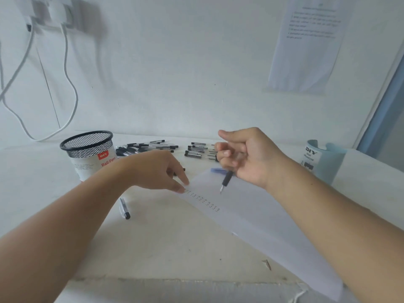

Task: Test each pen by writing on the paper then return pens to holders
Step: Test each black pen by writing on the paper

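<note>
A black mesh cup stands at the back left of the table. I cannot see down to its bottom, so I cannot tell what is in it. Its white label has a red logo and the words "Ball Pens". A light blue holder stands at the far right. Its label says "DIY" in big letters, with small words under it that look like "DESK ORGANIZER". I cannot see inside this one either.

A pile of pens lies just beside the mesh cup. A second bunch of pens lies behind the right hand. One lone pen lies near the left wrist. A small blue cap lies at the top of the paper.

The paper has a row of tiny words on it, too small to read. A sheet on the wall has printed lines that are blurry.

The right hand has its fingers curled round a black pen. The pen sticks out below the hand, and its tip points down just over the paper. I cannot tell if the tip touches. The left hand presses straight fingertips on the top corner of the paper, next to the tiny words.
</note>
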`<action>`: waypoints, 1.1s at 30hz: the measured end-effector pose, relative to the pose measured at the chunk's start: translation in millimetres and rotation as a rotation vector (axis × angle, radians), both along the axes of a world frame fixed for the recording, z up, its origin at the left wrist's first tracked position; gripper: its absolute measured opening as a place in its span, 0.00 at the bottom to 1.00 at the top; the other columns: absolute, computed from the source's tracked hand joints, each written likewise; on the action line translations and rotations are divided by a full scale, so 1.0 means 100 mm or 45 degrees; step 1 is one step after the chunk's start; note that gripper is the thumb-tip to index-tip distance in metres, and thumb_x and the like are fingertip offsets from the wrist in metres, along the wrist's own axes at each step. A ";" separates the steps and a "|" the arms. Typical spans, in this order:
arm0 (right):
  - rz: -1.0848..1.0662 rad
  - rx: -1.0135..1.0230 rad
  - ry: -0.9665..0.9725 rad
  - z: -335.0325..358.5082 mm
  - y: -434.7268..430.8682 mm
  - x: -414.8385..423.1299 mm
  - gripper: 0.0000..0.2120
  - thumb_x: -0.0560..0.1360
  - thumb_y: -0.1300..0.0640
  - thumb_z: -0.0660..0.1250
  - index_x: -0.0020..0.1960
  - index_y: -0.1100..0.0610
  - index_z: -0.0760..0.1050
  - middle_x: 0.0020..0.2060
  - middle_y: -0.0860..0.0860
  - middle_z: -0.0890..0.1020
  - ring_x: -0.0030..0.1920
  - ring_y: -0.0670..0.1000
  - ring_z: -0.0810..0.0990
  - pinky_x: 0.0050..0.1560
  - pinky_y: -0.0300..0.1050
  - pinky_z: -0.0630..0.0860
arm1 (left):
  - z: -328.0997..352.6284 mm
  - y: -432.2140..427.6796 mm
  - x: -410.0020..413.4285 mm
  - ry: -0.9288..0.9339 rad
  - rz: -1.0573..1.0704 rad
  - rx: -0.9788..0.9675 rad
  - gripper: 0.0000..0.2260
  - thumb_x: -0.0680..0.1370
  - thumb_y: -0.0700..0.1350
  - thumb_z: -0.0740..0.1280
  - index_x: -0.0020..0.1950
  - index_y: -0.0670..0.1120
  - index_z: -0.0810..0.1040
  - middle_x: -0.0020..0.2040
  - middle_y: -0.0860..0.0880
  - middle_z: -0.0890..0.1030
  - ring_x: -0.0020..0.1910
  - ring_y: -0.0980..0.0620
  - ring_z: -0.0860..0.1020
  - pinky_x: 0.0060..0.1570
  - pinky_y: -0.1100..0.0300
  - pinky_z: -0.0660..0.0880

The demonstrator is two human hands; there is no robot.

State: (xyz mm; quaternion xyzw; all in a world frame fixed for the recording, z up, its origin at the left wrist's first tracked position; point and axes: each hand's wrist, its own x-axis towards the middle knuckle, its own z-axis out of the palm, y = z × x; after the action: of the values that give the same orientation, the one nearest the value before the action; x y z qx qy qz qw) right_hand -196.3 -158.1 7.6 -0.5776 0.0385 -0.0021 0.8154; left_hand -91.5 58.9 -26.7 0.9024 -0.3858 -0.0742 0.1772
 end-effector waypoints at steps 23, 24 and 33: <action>0.073 -1.090 -0.322 -0.54 -0.13 -0.33 0.12 0.71 0.64 0.78 0.37 0.61 0.75 0.23 0.48 0.73 0.21 0.42 0.65 0.24 0.33 0.62 | -0.01 0.00 0.00 0.003 0.020 0.005 0.08 0.73 0.58 0.77 0.51 0.67 0.85 0.29 0.62 0.74 0.29 0.62 0.72 0.38 0.62 0.68; 0.077 -1.099 -0.322 -0.54 -0.13 -0.34 0.13 0.70 0.64 0.79 0.37 0.62 0.75 0.23 0.47 0.72 0.21 0.42 0.65 0.24 0.33 0.61 | 0.00 0.00 0.00 0.004 0.021 0.008 0.08 0.73 0.58 0.77 0.51 0.67 0.85 0.29 0.63 0.74 0.29 0.62 0.72 0.38 0.62 0.68; 0.043 -1.165 -0.350 -0.64 -0.16 -0.30 0.18 0.71 0.63 0.77 0.32 0.62 0.68 0.26 0.53 0.65 0.26 0.49 0.62 0.28 0.39 0.60 | 0.01 0.00 -0.01 0.012 0.044 0.014 0.08 0.73 0.59 0.77 0.50 0.68 0.85 0.30 0.63 0.75 0.30 0.63 0.73 0.38 0.63 0.68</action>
State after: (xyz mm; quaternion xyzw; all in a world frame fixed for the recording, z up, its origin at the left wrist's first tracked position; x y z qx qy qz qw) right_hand -226.1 -173.8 -56.7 -0.8722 -0.0838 -0.0819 0.4749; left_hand -92.4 58.7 -25.9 0.9094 -0.3691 -0.0776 0.1754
